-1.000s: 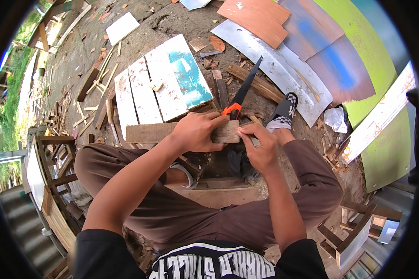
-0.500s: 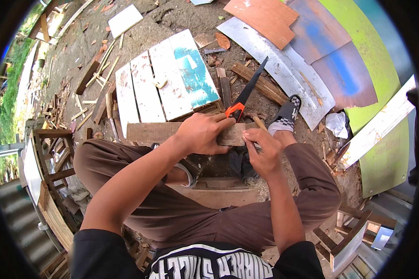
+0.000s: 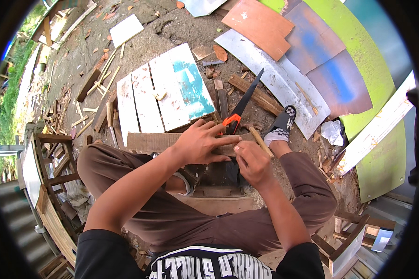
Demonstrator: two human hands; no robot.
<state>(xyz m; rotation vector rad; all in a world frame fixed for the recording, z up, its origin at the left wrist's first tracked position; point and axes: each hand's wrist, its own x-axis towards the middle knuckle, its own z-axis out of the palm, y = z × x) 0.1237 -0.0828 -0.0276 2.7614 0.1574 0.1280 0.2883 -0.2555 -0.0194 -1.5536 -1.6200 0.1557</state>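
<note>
Left hand [image 3: 201, 145] presses flat on the wooden board [image 3: 158, 142], which runs crosswise under both hands; right hand [image 3: 252, 160] pinches a pencil [image 3: 260, 142] at its nearer end.

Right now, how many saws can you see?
1. The saw lies on the ground just past the plank, its orange handle by the left hand. More could be hidden under the scrap wood.

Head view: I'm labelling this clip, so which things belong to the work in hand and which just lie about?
In hand: wooden plank under left hand; pencil-like stick in right hand.
Lying about: handsaw, white slatted panel, orange board, crumpled bag.
</note>
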